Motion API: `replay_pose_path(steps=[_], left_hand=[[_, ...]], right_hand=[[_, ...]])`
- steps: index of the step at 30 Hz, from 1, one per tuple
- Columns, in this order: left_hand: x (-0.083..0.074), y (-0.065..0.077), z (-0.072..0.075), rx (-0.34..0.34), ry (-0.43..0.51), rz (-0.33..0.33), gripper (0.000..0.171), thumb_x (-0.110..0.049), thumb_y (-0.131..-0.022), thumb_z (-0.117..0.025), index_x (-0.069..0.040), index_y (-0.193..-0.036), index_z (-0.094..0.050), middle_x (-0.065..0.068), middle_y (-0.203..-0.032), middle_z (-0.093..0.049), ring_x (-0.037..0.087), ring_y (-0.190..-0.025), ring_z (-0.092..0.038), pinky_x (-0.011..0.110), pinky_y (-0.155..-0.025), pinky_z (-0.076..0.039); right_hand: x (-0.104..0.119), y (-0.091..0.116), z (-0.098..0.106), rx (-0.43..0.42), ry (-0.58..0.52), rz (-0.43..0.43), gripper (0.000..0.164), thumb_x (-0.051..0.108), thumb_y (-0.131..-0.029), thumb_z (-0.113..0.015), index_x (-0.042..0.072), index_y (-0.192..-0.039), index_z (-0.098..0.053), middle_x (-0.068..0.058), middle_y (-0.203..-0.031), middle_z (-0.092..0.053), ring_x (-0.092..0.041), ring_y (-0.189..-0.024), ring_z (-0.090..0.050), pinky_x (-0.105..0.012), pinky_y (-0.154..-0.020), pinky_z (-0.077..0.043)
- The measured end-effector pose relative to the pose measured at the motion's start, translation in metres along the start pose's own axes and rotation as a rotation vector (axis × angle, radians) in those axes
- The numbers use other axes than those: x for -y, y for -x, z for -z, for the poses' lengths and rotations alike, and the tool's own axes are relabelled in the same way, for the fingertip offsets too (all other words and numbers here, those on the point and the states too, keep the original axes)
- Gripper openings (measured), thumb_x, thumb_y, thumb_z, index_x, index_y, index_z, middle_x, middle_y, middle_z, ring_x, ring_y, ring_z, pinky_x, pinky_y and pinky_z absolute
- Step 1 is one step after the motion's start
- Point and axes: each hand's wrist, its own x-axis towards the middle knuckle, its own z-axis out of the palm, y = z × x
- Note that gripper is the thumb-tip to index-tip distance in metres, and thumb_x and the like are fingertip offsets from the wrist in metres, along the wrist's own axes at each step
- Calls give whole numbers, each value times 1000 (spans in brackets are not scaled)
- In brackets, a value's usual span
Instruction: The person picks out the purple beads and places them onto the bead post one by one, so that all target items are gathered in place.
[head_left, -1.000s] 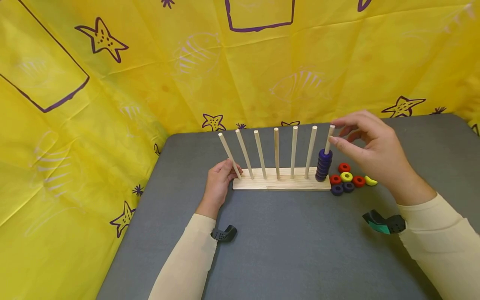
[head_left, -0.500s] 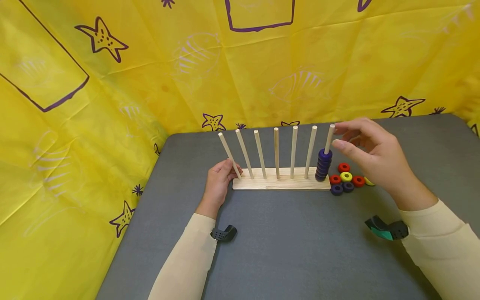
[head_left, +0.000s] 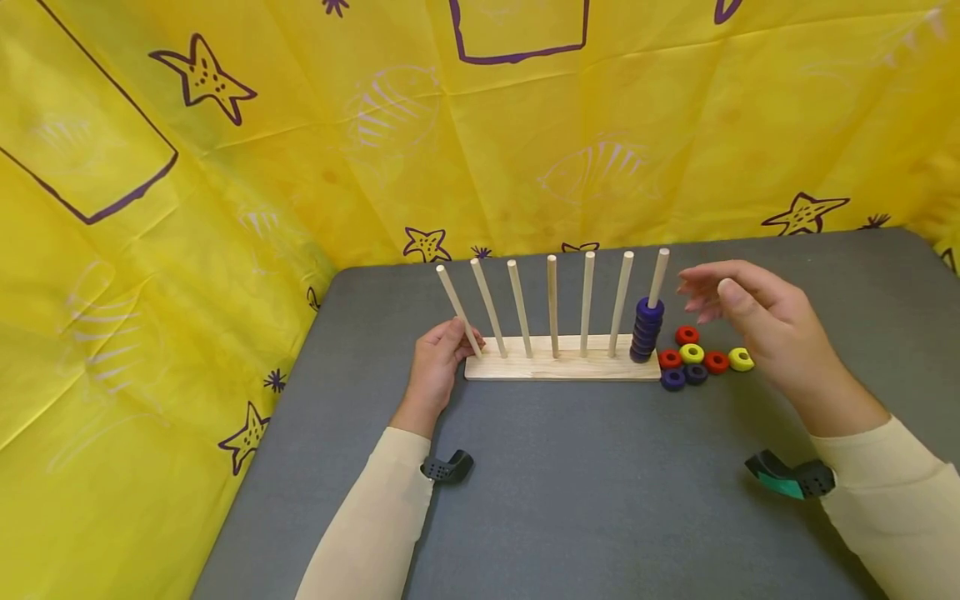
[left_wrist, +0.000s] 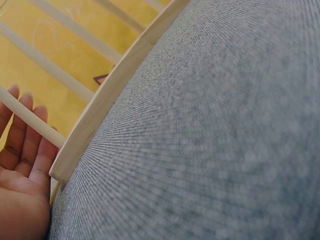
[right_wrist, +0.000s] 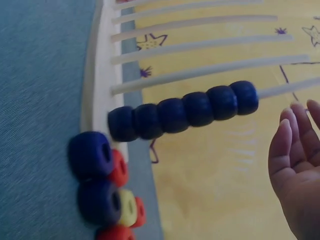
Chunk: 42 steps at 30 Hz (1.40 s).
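Observation:
A wooden peg stand with a row of upright pegs stands on the table. My left hand holds it at its left end, thumb and fingers around the leftmost peg. On the rightmost peg sits a stack of several dark blue beads, the peg's upper part bare above them. My right hand is just right of that peg, apart from it, fingers loosely bent with nothing between them. In the right wrist view its fingertips show near the peg's upper part.
Loose beads lie right of the stand: red, yellow and dark blue, with another yellow bead close by my right hand. The grey table backs onto a yellow patterned cloth.
My right hand has drawn away from the rightmost peg, rightward and slightly toward me, uncovering the yellow bead. My left hand and the stand have stayed in place.

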Motion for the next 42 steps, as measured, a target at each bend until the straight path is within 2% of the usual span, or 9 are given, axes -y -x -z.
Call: replay_pose_path(steps=[5, 12, 17, 21, 25, 31, 35, 42], left_hand=[[0, 0, 0, 5, 1, -5, 65, -44, -110, -64, 21, -104, -65, 14, -96, -73, 25, -94, -71, 33, -84, -58], [1, 0, 1, 3, 7, -6, 65, -47, -109, -65, 18, -102, -67, 14, -97, -73, 23, -94, -71, 33, -84, -59], [0, 0, 0, -7, 5, 0, 56, -35, -114, -60, 19, -103, -67, 13, -96, -73, 24, -94, -71, 33, -84, -58], [0, 0, 0, -10, -4, 9, 51, -28, -117, -55, 21, -103, -66, 12, -96, -73, 26, -95, -71, 33, -84, -58], [0, 0, 0, -6, -4, 7, 52, -30, -116, -56, 20, -103, -66, 12, -96, -73, 27, -96, -71, 33, -84, -58], [1, 1, 0, -6, 1, 4, 53, -34, -115, -59, 17, -102, -68, 14, -96, -73, 24, -94, -71, 33, -84, -58], [1, 1, -1, -7, -5, 10, 53, -31, -116, -57, 19, -103, -67, 13, -97, -73, 23, -94, -71, 33, -84, -58], [0, 0, -1, -18, 2, 20, 46, -22, -117, -54, 20, -103, -67, 12, -95, -73, 25, -94, -71, 33, -85, -58]], right_hand=[[-5, 10, 3, -4, -37, -56, 37, 13, -119, -44, -13, -134, -65, -21, -126, -69, -28, -109, -65, -24, -92, -54], [-17, 20, 16, 136, -112, -19, 49, 24, -121, -36, -16, -141, -57, -17, -136, -66, -26, -121, -62, -26, -99, -52], [-21, 29, 18, 68, -32, -108, 54, 30, -121, -37, -18, -139, -56, -16, -132, -68, -27, -119, -63, -25, -97, -52], [-22, 36, 19, 41, 103, -150, 51, 29, -121, -34, -10, -138, -63, -17, -130, -69, -26, -116, -65, -22, -96, -52], [-25, 43, 21, 46, 226, -174, 49, 25, -122, -29, -2, -139, -66, -12, -133, -70, -22, -115, -66, -20, -96, -52], [-31, 52, 28, 92, 337, -202, 48, 18, -121, -25, -6, -142, -61, -5, -136, -69, -15, -116, -65, -17, -97, -51], [-31, 57, 30, 105, 329, -217, 47, 15, -121, -25, -12, -142, -56, -9, -137, -68, -15, -118, -64, -18, -97, -51], [-35, 65, 29, 122, 266, -210, 43, 10, -120, -27, -15, -142, -55, -10, -137, -66, -15, -120, -63, -19, -99, -51]])
